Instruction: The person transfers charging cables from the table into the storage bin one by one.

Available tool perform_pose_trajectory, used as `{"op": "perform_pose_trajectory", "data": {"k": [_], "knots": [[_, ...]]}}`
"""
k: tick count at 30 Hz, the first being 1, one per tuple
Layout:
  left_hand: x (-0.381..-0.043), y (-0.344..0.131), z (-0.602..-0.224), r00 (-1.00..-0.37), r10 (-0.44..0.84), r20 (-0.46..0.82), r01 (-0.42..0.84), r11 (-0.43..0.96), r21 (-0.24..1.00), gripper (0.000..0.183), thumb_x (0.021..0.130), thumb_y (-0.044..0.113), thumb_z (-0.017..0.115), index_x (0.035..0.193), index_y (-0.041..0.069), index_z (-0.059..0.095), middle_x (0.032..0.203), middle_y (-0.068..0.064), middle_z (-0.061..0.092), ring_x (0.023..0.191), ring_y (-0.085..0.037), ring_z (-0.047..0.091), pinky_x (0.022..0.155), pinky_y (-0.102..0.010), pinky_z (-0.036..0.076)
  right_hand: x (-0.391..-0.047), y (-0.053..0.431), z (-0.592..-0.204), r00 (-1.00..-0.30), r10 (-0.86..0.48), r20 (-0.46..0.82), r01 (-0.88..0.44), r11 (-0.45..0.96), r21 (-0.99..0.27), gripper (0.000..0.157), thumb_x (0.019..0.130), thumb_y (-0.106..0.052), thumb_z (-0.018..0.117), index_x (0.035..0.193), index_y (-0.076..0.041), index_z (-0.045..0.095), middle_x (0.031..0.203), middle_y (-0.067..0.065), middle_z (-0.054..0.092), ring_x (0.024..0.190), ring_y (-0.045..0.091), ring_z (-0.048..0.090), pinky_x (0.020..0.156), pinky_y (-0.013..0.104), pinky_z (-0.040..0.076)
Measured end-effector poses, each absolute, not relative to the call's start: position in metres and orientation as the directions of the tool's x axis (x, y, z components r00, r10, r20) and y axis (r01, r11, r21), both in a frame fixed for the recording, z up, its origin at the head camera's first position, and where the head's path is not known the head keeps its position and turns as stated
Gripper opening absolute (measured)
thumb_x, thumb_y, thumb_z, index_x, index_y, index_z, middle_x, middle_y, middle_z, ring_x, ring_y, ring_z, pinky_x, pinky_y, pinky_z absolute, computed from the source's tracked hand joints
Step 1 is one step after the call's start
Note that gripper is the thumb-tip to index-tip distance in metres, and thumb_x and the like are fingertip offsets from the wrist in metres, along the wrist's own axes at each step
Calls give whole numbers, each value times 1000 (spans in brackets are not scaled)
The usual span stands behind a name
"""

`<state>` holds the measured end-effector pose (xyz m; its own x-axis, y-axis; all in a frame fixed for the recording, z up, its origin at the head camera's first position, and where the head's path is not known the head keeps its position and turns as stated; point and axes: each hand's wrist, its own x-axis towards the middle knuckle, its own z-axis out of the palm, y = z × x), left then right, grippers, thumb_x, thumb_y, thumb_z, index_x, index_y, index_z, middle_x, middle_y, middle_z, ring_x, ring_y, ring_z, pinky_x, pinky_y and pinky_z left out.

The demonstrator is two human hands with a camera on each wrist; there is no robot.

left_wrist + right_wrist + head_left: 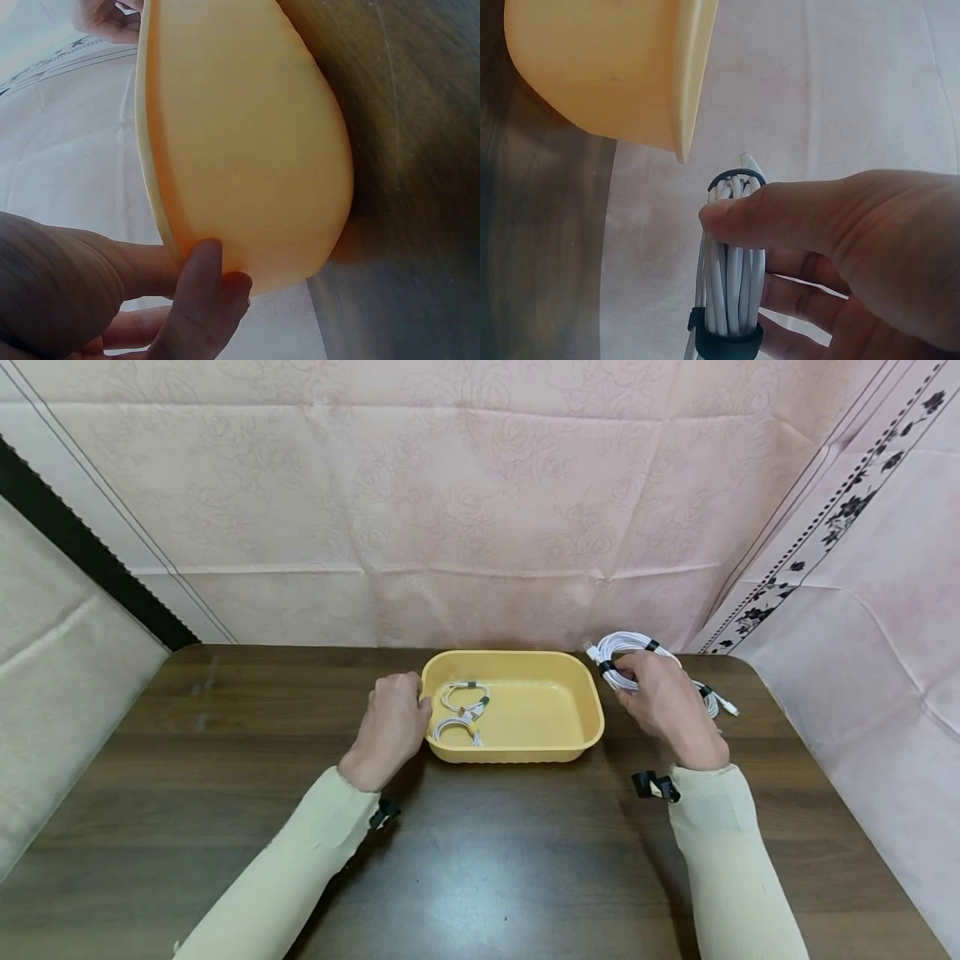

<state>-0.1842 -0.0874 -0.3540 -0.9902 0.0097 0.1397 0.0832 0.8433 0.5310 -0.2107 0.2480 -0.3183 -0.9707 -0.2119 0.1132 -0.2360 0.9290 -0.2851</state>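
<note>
A yellow plastic tub (517, 756) stands on the table, with my left hand (392, 722) at its left end. In the left wrist view, the thumb and fingers of that hand pinch the tub's rim. Inside the tub's left half lie two small coiled white cables (467, 708) with dark ties. Right of the tub, my right hand (667, 702) holds a larger coiled white cable (735, 285) between thumb and fingers, bound with black straps. Past the hand, a white cable end (716, 700) with a black strap shows; whether it belongs to the same coil I cannot tell.
The dark wooden table (465, 860) ends just behind the tub. A pale patterned cloth (480, 510) hangs there, and more cloth closes off both sides. A small black wrist camera (655, 786) sits at the right cuff.
</note>
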Motion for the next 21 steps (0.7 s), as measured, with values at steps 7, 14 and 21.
{"op": "perform_pose_trajectory", "data": {"k": [7,14,21], "knots": [[-183,-88,-355,-987,14,158,97,842,531,11,96,6,62,91,-2,68,83,-12,65,74,-22,62,63,-34,52,-209,247,-317,-965,-223,139,-254,925,-282,21,91,-6,66,111,-3,73,110,13,70,93,29,59,85,52,50],[-183,-87,-354,-987,14,162,100,840,533,11,97,6,62,92,-1,68,84,-12,66,75,-22,63,63,-35,53,-207,245,-316,-963,-223,149,-258,924,-282,22,91,-6,67,112,-2,72,112,15,71,96,31,62,86,54,50],[-183,-88,-355,-986,12,167,99,847,523,11,97,7,62,90,-1,67,84,-12,66,78,-23,64,66,-37,55,-206,242,-316,-963,-224,149,-258,926,-274,26,91,-5,65,116,0,71,118,17,70,104,34,64,91,56,50]]}}
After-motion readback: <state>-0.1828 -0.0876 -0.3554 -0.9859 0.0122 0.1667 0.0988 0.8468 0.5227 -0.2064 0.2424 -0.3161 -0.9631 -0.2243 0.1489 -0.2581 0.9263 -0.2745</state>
